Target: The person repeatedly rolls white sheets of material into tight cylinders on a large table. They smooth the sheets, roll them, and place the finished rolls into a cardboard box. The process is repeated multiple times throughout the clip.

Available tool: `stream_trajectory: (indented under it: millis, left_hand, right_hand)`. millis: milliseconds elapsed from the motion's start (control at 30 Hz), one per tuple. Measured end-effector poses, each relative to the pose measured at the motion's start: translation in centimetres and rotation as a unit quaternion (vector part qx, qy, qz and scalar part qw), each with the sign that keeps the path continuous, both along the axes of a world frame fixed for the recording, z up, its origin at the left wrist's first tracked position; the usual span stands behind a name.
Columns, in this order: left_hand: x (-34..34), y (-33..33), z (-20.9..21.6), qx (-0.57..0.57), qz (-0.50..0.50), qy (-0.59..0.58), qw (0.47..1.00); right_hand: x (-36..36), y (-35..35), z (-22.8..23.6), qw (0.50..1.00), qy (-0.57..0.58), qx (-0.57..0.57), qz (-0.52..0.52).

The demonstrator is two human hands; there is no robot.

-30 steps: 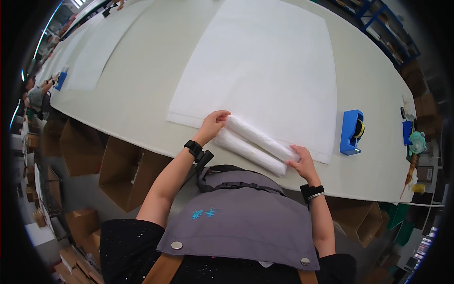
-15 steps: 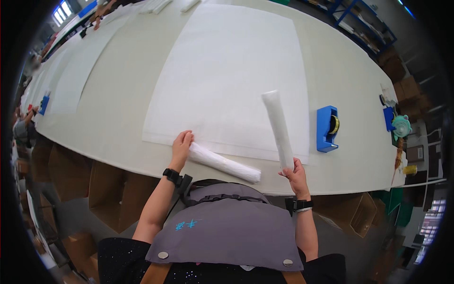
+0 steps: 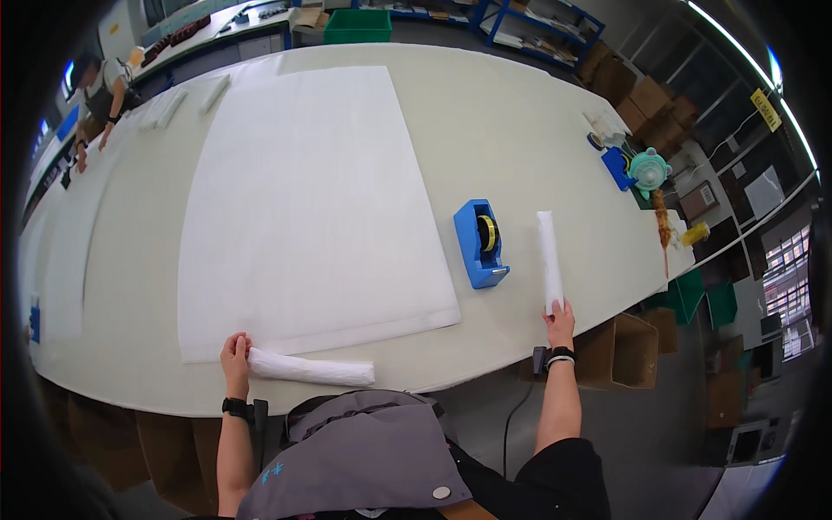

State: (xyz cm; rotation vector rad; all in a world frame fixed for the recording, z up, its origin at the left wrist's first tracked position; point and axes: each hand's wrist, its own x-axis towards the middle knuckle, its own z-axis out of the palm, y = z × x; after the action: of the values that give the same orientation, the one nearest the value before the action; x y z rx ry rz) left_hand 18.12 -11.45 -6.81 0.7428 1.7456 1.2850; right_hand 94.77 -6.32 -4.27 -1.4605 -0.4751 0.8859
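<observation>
The left hand point(image 3: 234, 357) reaches straight forward from the near edge of the table point(image 3: 511, 130), forearm almost upright in the view, a dark band on the wrist; its fingers are curled together over the left end of a white roll point(image 3: 312, 370), clamped on it from above. The right hand point(image 3: 560, 319) is stretched out well to the right, the arm nearly straight, also with a dark wristband; its fingers are closed round the near end of a second white roll point(image 3: 549, 258), which it holds by the tip. The first roll lies flat on the table close to the near edge, running left to right, just in front of the near border of a large white sheet point(image 3: 303, 208); it looks soft and slightly crinkled, a tight tube of thin foam-like material. The second roll is the same white, slim and straight, pointing away from the person toward the far side, lying on or just over the table near its right near edge; whether it rests on the surface cannot be told. It sits just right of a blue tape dispenser point(image 3: 478, 243), apart from it. The two rolls are well apart. At the far left another person point(image 3: 97, 87) leans over the table.
</observation>
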Motion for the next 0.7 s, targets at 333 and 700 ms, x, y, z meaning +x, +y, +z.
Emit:
stream_trajectory:
  millis: [333, 700]
  left_hand:
    - [1.5, -4.6, 1.1, -0.025, -0.046, 0.142, 0.989]
    - [4.8, -8.0, 3.4, -0.052, -0.062, 0.144, 0.986]
  right_hand:
    - [-4.2, 4.3, -2.3, 0.899, -0.378, -0.044, -0.217]
    - [-35.7, 3.3, 5.4, 0.791, -0.401, 0.122, 0.446]
